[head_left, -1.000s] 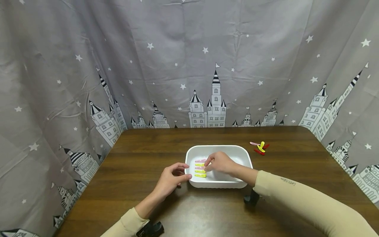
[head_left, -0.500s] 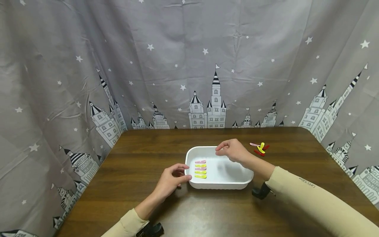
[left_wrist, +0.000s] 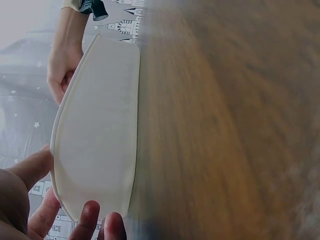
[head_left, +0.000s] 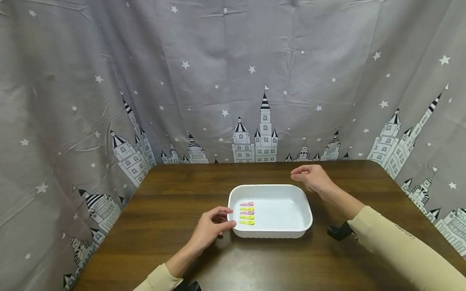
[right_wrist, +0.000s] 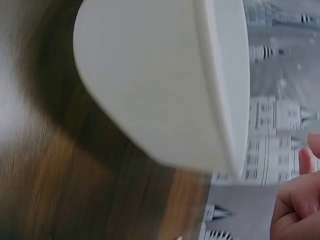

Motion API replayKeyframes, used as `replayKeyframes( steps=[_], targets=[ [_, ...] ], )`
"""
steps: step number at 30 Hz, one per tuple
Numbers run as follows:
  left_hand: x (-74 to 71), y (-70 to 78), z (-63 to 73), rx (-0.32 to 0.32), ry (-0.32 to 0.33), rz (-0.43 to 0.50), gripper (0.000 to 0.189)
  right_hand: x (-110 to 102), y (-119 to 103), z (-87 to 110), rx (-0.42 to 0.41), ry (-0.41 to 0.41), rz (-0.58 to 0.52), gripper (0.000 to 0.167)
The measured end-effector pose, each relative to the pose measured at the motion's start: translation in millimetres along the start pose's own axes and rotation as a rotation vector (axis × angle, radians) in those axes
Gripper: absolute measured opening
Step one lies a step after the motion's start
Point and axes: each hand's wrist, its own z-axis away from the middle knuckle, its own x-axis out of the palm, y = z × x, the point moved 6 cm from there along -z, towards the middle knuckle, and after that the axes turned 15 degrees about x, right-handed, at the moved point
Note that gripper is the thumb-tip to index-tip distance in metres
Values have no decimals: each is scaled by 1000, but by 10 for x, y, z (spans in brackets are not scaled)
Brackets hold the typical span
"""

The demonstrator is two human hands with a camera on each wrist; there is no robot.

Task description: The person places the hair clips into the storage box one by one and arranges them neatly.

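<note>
Inside the left part of a white tray [head_left: 273,234], pink and yellow hair clips [head_left: 247,213] lie in a neat column. My left hand [head_left: 209,228] holds the tray's left end, thumb at the near corner and bent fingers along the rim. In the left wrist view, its fingers [left_wrist: 89,217] lie against the outer wall. My right hand [head_left: 314,178] hovers beyond the tray's far right corner, fingers loosely bent, with nothing visible in them. The loose clips at the back right are hidden behind this hand.
The brown wooden table [head_left: 189,182] carries the tray near its middle. Behind it hangs a grey curtain [head_left: 204,48] printed with castles and stars. Black wrist cameras, such as the right one [head_left: 340,231], hang below the wrists.
My right hand has left the clips inside the tray and moved right and away, over the loose pile, which was visible before. My left hand stays at the tray's left end.
</note>
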Motion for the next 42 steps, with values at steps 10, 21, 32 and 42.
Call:
replayKeyframes(
  steps=[10,21,32,42],
  targets=[
    [1,15,3,5,-1,8,38,-414,308,-182,25,61,-72,39],
    [25,-6,18,7,5,28,37,-776,665,-331,80,149,-68,44],
    [-9,9,-12,4,1,10,39,-1001,874,-430,59,142,-114,44],
    [0,-21,-20,3,0,-9,36,-1032,1157,-518,141,160,-138,49]
  ],
)
